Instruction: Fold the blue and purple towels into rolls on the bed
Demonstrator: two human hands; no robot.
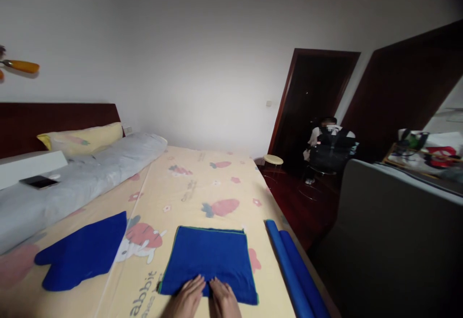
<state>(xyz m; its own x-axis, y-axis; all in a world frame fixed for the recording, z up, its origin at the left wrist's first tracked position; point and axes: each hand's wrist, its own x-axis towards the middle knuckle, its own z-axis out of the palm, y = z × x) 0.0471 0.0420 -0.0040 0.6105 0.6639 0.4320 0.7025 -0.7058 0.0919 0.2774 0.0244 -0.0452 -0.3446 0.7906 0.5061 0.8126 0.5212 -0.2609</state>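
Blue square cloth [213, 253] with green edging, spread flat on patterned bedsheet [231, 183], bottom center of frame. On near edge, left hand [190, 297] beside right hand [224, 297], fingers lightly bent over fabric; cannot tell if pinching. Lower left, blue mitten-shaped cloth [85, 253]. Lower right, blue rolls [285, 265] side by side.

The hands [190, 297] hide part of the square blue cloth [213, 253]; the bottom edge cuts off two blue rolls [289, 269].
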